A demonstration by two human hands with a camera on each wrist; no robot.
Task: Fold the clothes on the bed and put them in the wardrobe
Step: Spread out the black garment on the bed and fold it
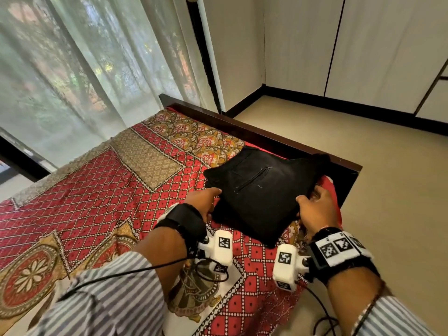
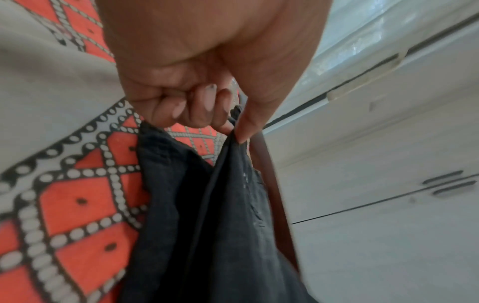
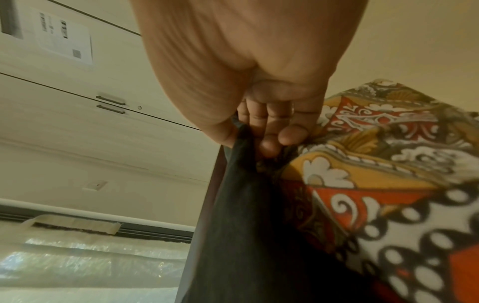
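A black garment (image 1: 261, 190) with a zip pocket lies folded into a rough square near the foot corner of the bed (image 1: 101, 195). My left hand (image 1: 206, 202) pinches its left edge between thumb and forefinger; in the left wrist view the left hand (image 2: 228, 127) grips the dark cloth (image 2: 207, 215) with the other fingers curled. At the garment's right edge my right hand (image 1: 315, 207) holds on, thumb on top. The right wrist view has the right hand (image 3: 261, 141) with its fingers under the black fabric (image 3: 246, 235).
A red, gold and white patterned bedspread (image 1: 97, 214) covers the bed. The dark wooden footboard (image 1: 266, 139) runs just behind the garment. Beige floor (image 1: 363, 166) lies to the right, cream wardrobe doors (image 1: 375, 44) stand behind it, and sheer curtains (image 1: 72, 69) hang at left.
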